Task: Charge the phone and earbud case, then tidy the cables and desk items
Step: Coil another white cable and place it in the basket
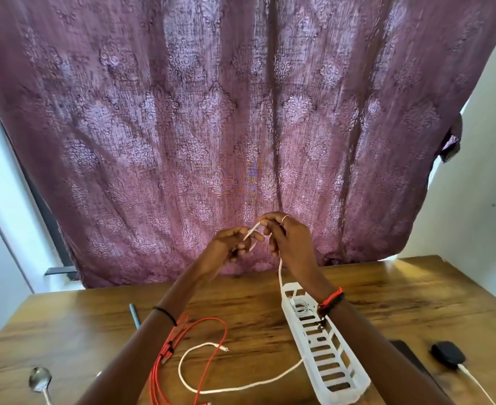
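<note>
Both hands are raised above the wooden desk. My left hand and my right hand each pinch a folded part of a white cable. It hangs from my hands and loops across the desk, its plug end lying free near the middle. A red cable lies coiled under my left forearm. At the right sits a black earbud case with a white cable plugged into it. A dark phone shows partly beside my right forearm.
A white slotted plastic tray holding a thin wire lies below my right forearm. A metal spoon rests at the front left. A blue pen lies behind my left arm. A purple patterned curtain hangs behind the desk.
</note>
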